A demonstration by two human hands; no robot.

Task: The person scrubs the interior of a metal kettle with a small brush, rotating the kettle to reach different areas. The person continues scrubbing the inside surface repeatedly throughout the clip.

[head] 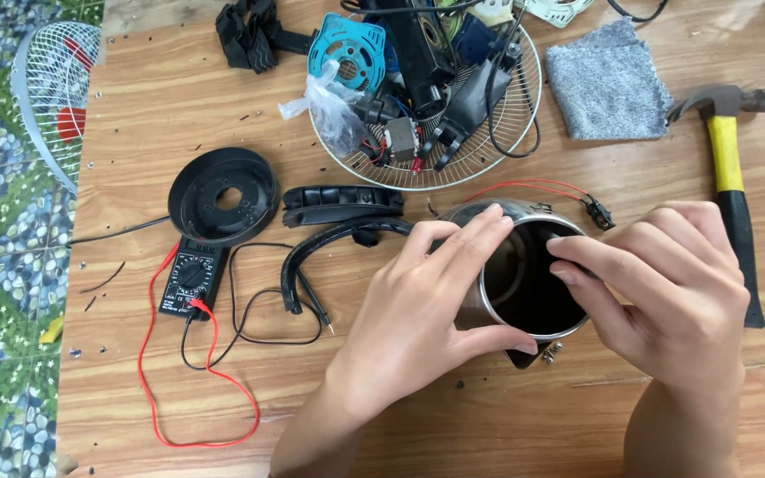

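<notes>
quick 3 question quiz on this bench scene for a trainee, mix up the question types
1. True or false: both hands touch the round steel kettle body.
2. Which tool lies at the table's right edge? A) yellow-and-black-handled claw hammer B) saw C) pliers
3. What lies beside the black round plastic base, trailing red and black leads?

Key:
1. True: the left hand grips the rim, and the right hand has fingertips on the rim.
2. A
3. The black digital multimeter

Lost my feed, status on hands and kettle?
Both hands gripping: left hand, right hand. Steel kettle body held, mouth up. Red wires trailing behind.
</notes>
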